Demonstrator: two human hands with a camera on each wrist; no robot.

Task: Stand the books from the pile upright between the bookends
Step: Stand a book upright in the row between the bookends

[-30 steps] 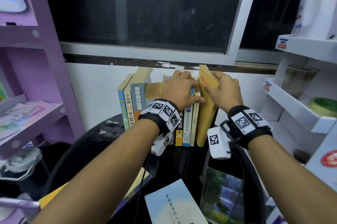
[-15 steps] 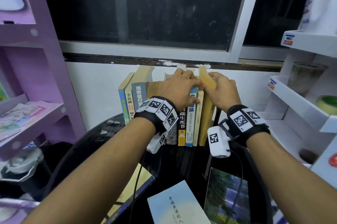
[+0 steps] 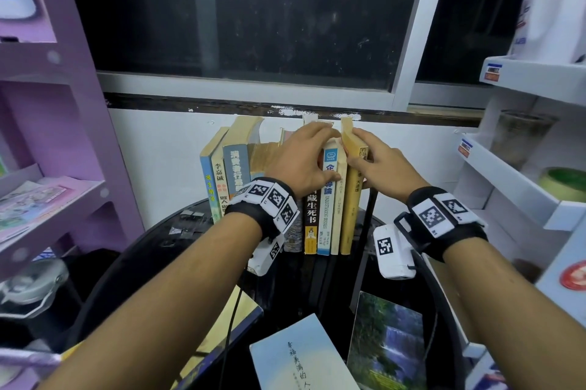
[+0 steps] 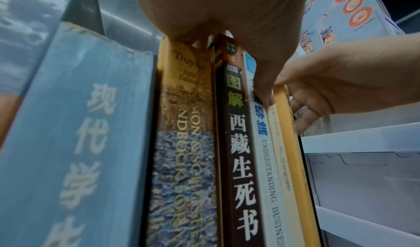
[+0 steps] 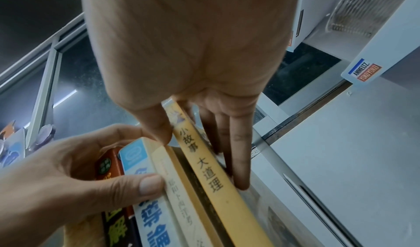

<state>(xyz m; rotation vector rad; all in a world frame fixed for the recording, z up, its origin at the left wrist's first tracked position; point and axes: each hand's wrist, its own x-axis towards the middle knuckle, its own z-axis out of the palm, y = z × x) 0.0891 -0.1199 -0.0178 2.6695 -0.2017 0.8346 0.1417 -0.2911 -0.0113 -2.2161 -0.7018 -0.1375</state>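
Head view: right hand (image 3: 377,164) pinches yellow book (image 3: 351,199), left hand (image 3: 301,161) grips neighbouring spines; gap at 3 o'clock risks toppling.

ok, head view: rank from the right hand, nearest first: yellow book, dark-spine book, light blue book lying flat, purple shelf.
1. yellow book: in the right hand, right end of the row.
2. dark-spine book: a few spines left.
3. light blue book: flat on the table, near edge.
4. purple shelf: far left.

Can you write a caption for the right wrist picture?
Right hand pinches the yellow book at the row's end while the left hand holds the neighbouring books.
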